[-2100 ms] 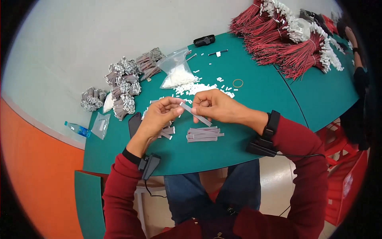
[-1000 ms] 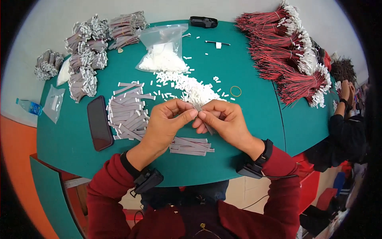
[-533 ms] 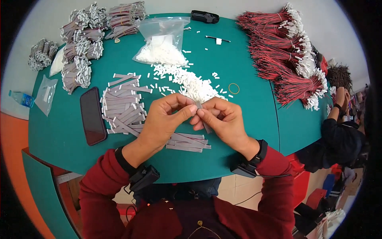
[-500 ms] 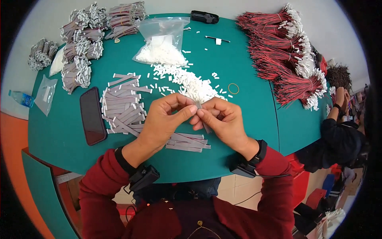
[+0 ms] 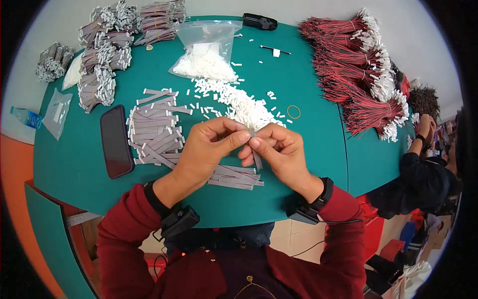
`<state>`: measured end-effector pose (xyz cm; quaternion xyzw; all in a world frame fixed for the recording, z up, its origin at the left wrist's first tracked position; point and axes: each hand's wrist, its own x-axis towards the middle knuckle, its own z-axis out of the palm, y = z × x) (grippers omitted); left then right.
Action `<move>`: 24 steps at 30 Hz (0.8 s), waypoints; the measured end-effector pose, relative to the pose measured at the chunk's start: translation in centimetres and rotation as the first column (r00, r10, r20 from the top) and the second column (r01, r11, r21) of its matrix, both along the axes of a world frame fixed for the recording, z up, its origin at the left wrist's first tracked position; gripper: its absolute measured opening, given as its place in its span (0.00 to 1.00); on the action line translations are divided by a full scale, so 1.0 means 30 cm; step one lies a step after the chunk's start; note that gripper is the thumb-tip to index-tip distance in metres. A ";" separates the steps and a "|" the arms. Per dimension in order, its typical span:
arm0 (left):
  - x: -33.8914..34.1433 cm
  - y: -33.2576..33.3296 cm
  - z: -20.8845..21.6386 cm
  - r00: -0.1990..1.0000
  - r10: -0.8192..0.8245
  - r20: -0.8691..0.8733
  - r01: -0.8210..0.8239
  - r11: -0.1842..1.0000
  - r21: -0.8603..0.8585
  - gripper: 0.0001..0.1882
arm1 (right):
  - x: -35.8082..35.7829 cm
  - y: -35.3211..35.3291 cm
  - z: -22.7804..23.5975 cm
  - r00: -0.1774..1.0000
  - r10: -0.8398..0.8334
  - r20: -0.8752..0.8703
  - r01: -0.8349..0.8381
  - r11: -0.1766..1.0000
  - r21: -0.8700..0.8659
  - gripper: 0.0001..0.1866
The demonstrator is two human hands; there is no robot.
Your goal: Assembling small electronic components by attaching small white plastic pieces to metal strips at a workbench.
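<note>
Both my hands meet over the middle of the green table, their fingertips almost touching. My right hand (image 5: 279,149) pinches a short grey ribbon cable (image 5: 257,160), whose lower part hangs below the fingers. The thumb and forefinger of my left hand (image 5: 209,147) are pressed together at the cable's upper end; what lies between them is hidden. Just beyond my fingers is a loose heap of small white plastic connectors (image 5: 246,107). Under and beside my left wrist lie a neat row of grey ribbon cables (image 5: 234,178) and a looser pile of ribbon cables (image 5: 155,130) with white ends.
A clear bag (image 5: 206,60) of white connectors stands beyond the heap. Bundled ribbon cables (image 5: 99,65) and a phone (image 5: 116,142) are at left. Red-black wire bundles (image 5: 356,70) lie at right, a rubber band (image 5: 294,112) nearer. Another person (image 5: 423,169) sits at far right.
The ribbon cable now hangs a little straighter below my right fingers. My two hands keep nearly the same place and pinch. The whole view has shifted slightly.
</note>
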<state>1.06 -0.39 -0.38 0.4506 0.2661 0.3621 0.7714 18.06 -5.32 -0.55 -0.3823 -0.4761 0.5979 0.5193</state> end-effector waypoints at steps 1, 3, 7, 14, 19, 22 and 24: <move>0.001 0.001 -0.004 1.000 0.013 -0.025 -0.012 0.999 0.045 0.07 | 0.000 -0.001 -0.002 1.000 0.001 0.007 -0.001 1.000 -0.010 0.05; 0.003 0.000 -0.007 0.998 0.026 -0.050 -0.022 0.996 0.090 0.07 | 0.000 0.000 -0.001 1.000 0.005 0.019 -0.004 1.000 -0.021 0.05; 0.004 -0.004 -0.007 0.993 0.058 -0.099 -0.051 0.996 0.073 0.07 | 0.000 0.000 0.004 0.999 0.019 0.045 -0.017 0.999 -0.050 0.04; -0.009 0.010 -0.022 0.999 -0.043 0.000 0.043 0.988 -0.149 0.07 | -0.003 -0.002 0.004 1.000 0.013 0.009 -0.012 0.998 -0.055 0.04; 0.002 -0.006 -0.003 0.998 0.013 -0.067 -0.010 0.999 0.047 0.07 | -0.003 -0.006 -0.002 0.999 0.019 0.045 -0.017 0.999 -0.046 0.03; 0.004 -0.009 -0.014 0.991 0.063 -0.118 -0.049 0.991 0.125 0.07 | -0.014 -0.017 -0.009 0.999 0.003 0.034 0.000 0.998 -0.062 0.03; 0.004 -0.010 -0.006 0.991 0.057 -0.117 -0.047 0.995 0.089 0.07 | -0.024 -0.021 -0.015 0.995 -0.054 0.086 0.053 0.998 0.017 0.03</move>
